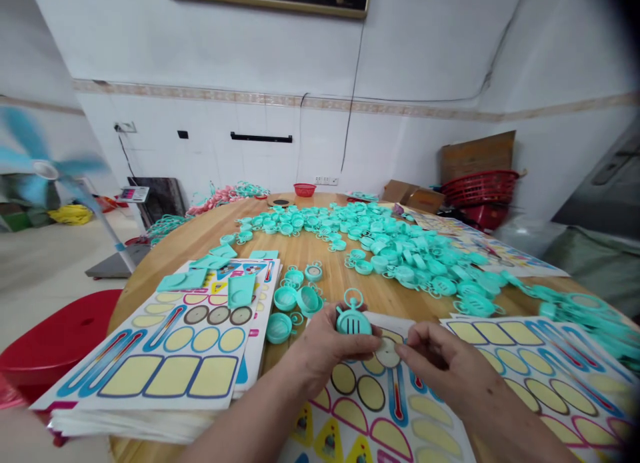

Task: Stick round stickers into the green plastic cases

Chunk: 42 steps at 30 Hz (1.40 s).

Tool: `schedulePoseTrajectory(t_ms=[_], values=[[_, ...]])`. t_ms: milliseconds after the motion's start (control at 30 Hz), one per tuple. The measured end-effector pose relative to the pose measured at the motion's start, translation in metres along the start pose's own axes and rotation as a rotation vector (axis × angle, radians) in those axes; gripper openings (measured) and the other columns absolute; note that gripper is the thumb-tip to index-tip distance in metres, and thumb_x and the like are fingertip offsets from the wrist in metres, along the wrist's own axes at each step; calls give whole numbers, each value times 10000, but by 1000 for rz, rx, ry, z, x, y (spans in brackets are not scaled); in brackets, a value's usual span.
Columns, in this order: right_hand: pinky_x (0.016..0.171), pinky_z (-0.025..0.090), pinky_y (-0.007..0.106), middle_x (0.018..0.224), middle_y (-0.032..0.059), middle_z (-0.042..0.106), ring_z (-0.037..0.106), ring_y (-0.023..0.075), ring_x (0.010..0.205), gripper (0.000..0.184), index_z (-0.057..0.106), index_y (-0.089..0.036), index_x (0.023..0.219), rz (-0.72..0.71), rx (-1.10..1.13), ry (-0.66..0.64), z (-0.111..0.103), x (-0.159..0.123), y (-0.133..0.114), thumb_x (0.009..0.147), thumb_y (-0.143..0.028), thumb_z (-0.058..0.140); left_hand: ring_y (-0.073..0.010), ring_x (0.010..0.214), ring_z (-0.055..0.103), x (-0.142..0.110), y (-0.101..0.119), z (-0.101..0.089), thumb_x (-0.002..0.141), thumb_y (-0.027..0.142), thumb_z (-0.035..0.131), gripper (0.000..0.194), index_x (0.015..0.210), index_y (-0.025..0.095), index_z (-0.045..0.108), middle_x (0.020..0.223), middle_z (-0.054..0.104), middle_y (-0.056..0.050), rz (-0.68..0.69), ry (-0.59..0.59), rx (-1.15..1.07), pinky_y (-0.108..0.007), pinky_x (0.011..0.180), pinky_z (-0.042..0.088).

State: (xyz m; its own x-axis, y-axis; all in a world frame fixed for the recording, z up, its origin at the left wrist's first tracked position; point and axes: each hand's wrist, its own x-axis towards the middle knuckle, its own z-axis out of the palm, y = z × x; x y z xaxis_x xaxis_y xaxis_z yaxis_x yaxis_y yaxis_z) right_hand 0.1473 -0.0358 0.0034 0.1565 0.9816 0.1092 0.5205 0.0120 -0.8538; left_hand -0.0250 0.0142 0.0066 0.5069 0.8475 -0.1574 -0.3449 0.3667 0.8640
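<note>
My left hand (pixel 327 346) holds a turquoise plastic round case (pixel 354 321) with slots in its face and a ring on top. My right hand (pixel 440 360) pinches a pale round sticker (pixel 387 352) at its edge, close to the case. The sticker is lifting off a printed sticker sheet (pixel 370 410) beneath both hands, which has yellow ovals and red thermometer shapes. Several loose turquoise cases (pixel 285 298) lie just left of my left hand, beside a stack of sticker sheets (pixel 195 343).
A large heap of turquoise plastic parts (pixel 380 243) covers the round wooden table (pixel 310 243). More sticker sheets (pixel 540 376) lie at right. A spinning fan (pixel 45 170) stands at left, a red stool (pixel 55 350) below the table edge, and red baskets (pixel 480 190) at the back right.
</note>
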Motion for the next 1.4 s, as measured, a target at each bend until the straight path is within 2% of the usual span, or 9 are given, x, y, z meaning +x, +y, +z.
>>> schedulePoseTrajectory(t_ms=[167, 300, 400, 500, 600, 700, 1033, 1400], values=[[463, 282, 225, 558, -55, 410, 365, 99, 503, 235, 465, -209, 682, -3, 48, -40, 3, -2, 0, 729, -420, 558, -111, 646, 575, -3, 5, 4, 470, 174, 831, 641, 1025, 126, 515, 804, 651, -49, 8, 35, 57, -210, 606, 467], [479, 311, 234, 580, -40, 451, 396, 112, 517, 252, 523, -216, 724, 6, 51, -51, 1, -1, 2, 747, -466, 547, -104, 634, 563, -4, 7, 7, 504, 118, 776, 580, 1022, 124, 515, 775, 650, -29, 56, 91, 110, -213, 619, 457], [488, 331, 239, 665, -16, 519, 418, 123, 551, 279, 573, -227, 828, 32, 27, -6, -1, 0, 3, 760, -494, 532, -100, 648, 563, -2, 6, 7, 538, 88, 740, 528, 1018, 122, 522, 776, 648, -24, 91, 148, 99, -208, 626, 454], [456, 312, 235, 670, -12, 504, 395, 123, 540, 362, 575, -226, 894, 106, 112, 47, -1, 1, 3, 757, -557, 521, -104, 668, 566, 0, 4, 7, 551, 112, 751, 509, 1007, 127, 525, 794, 644, -27, 121, 189, 37, -202, 614, 458], [444, 262, 227, 617, -35, 430, 332, 109, 521, 382, 574, -210, 838, 127, 199, 42, 3, 0, 1, 703, -567, 583, -109, 688, 574, 0, 2, 7, 555, 121, 761, 512, 1008, 133, 524, 819, 640, -31, 117, 170, -13, -212, 632, 467], [475, 263, 227, 613, -41, 416, 320, 109, 542, 344, 582, -204, 765, 113, 217, 32, 8, -1, 0, 682, -536, 610, -104, 687, 573, 0, 1, 8, 556, 101, 758, 514, 1014, 134, 526, 831, 638, -32, 110, 151, -31, -216, 649, 466], [479, 248, 223, 614, -41, 399, 306, 109, 552, 352, 594, -195, 766, 95, 169, 1, 7, 0, 6, 722, -544, 571, -109, 702, 576, 0, -3, 7, 581, 103, 756, 498, 1020, 143, 526, 858, 641, -42, 122, 121, -56, -230, 672, 463], [476, 229, 228, 576, -62, 326, 275, 99, 526, 330, 549, -194, 674, 140, 250, -21, 4, -3, -12, 649, -506, 653, -121, 716, 574, -3, -4, 8, 583, 107, 767, 489, 1015, 134, 538, 858, 635, -48, 124, 71, -47, -244, 693, 453]])
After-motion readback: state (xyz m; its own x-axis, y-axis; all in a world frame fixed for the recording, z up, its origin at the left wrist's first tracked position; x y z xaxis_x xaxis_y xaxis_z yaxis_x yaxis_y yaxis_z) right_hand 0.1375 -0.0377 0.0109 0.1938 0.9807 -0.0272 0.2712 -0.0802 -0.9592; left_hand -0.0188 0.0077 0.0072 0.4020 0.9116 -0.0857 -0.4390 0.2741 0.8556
